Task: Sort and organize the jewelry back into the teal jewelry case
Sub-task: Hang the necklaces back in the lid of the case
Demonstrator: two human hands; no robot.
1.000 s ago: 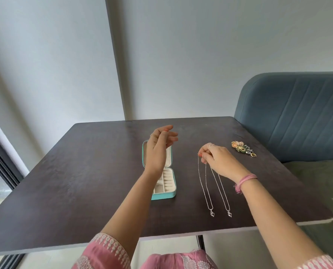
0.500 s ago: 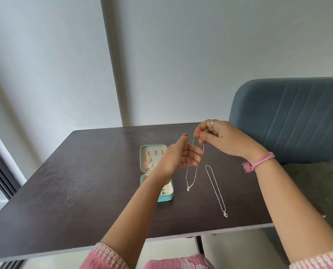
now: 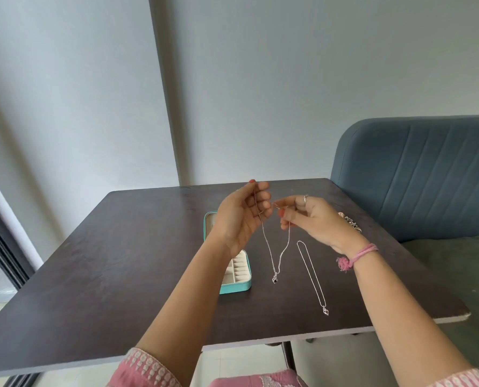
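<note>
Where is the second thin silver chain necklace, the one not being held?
In the head view it lies flat on the dark table, right of the hanging held chain and just below the right hand.

Left hand [image 3: 239, 216] and right hand [image 3: 313, 219] raised close together, fingers pinching

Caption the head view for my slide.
Both hands, left hand and right hand, hold a silver necklace above the table beside the open teal jewelry case.
</note>
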